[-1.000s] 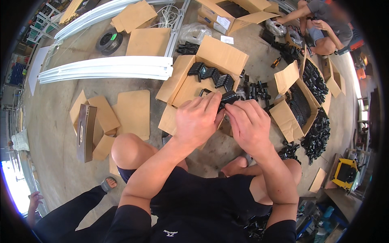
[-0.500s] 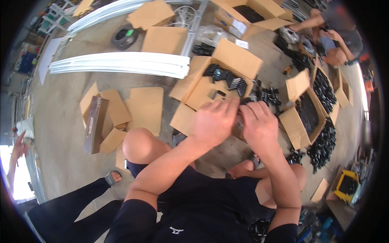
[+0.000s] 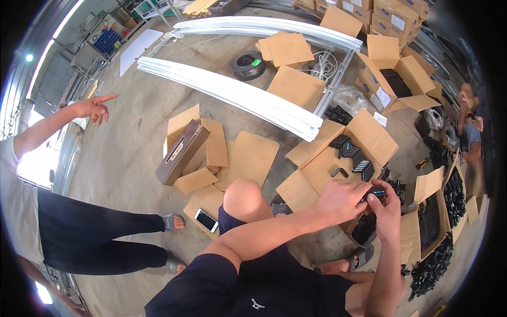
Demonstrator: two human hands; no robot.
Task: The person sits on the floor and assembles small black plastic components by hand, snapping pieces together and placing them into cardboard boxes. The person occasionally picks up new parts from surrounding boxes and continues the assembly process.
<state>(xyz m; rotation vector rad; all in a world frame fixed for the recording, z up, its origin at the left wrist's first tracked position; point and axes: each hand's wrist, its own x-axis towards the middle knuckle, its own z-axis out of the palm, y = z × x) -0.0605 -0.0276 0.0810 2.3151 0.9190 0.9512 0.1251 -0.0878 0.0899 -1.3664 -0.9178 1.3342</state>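
Both of my hands are closed around a small black plastic part (image 3: 374, 194), held above the near right corner of an open cardboard box (image 3: 317, 177). My left hand (image 3: 344, 201) grips it from the left, its fingers partly hidden behind the knuckles. From the right, my right hand (image 3: 387, 210) holds it with the thumb in front. Inside the cardboard box, black parts (image 3: 349, 150) lie in zigzag rows, with one loose black piece (image 3: 340, 172) nearer to me. Below my hands sits a smaller container of black pieces (image 3: 364, 228), partly covered by my wrists.
Right of me stand another open box (image 3: 410, 238) and heaps of black parts (image 3: 433, 272). A phone (image 3: 206, 220) lies on flat cardboard. Beyond are a long brown box (image 3: 182, 153), white metal profiles (image 3: 227, 95) and a black coil (image 3: 248, 64). A standing person's hand (image 3: 95, 109) points from the left.
My view has swung left, so the scene sits farther right and lower. The black part now shows between my hands. More of the standing person at left has come into view.
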